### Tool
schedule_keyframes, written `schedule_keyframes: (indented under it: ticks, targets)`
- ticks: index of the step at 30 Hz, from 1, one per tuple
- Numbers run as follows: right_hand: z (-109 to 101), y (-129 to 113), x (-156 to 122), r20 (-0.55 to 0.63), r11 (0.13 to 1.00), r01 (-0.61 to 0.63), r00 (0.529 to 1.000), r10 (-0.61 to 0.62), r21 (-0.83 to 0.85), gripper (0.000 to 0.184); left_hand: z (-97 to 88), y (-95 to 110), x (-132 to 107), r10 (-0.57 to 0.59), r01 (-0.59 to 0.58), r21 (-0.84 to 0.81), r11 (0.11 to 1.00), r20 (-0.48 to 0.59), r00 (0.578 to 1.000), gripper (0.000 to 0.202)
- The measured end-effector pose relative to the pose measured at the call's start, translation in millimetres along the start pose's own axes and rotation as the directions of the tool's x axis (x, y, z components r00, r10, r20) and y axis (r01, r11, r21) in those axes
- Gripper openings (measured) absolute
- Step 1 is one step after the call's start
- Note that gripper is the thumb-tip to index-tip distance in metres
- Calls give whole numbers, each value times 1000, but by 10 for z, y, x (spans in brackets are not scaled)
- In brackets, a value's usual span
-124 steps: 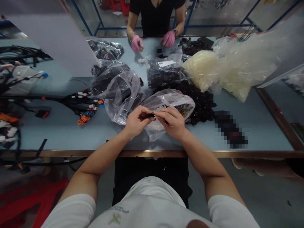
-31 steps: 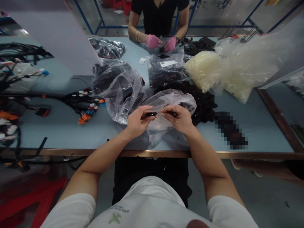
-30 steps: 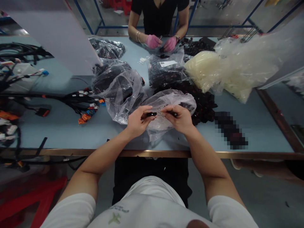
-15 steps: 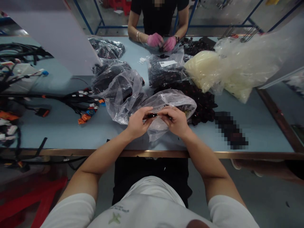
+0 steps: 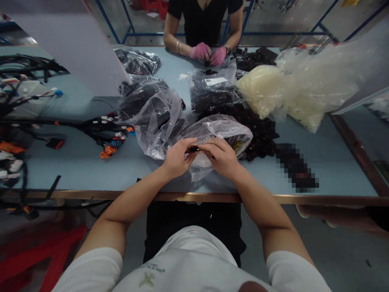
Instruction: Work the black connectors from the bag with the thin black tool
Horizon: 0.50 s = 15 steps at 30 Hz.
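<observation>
My left hand [image 5: 178,159] is closed, thumb and fingers pinching a small black plastic part [image 5: 193,149]. Opposite it, my right hand [image 5: 224,159] has its fingertips pressed together at the part's right end. A dark spot shows under the right fingers, too small to name. Both hands are just above the near side of an open clear plastic bag [image 5: 226,123], whose contents are mostly hidden. Right behind the bag spreads a heap of small black parts [image 5: 263,136] with reddish bits.
Filled clear bags [image 5: 142,97] lie left of centre, and a labelled bag [image 5: 209,95] farther back. Wire harnesses [image 5: 88,127] with orange and blue connectors cover the left. Yellowish bags [image 5: 264,87] stand right. A co-worker's pink-gloved hands [image 5: 217,56] work across the table [image 5: 100,178].
My right fingers have shifted slightly and lie flatter over the black part, covering more of its right end. My left hand has barely moved. The co-worker's hands have moved slightly.
</observation>
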State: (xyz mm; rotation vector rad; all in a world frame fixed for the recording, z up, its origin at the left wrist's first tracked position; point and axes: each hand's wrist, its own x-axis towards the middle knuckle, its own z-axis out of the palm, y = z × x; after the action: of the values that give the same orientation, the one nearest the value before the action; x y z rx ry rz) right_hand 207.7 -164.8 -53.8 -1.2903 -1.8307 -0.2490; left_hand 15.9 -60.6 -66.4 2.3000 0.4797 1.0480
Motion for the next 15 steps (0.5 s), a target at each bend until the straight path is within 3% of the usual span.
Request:
schedule_keyframes:
  ticks: [5,11,15]
  targets:
    - [27,37,-57,59,999,9,998,-7,-31,28,8,2,-5,43,-42,73,996,-3,999,35]
    - [41,20,-79,51,997,42,998,-39,-63,33,20,-8,-10,29,-29,102,994,2,1000,34]
    - [71,16,-71,22,1000,1,1000,0,-14,32,15,13,2,29,-28,56,998,-13,999,35]
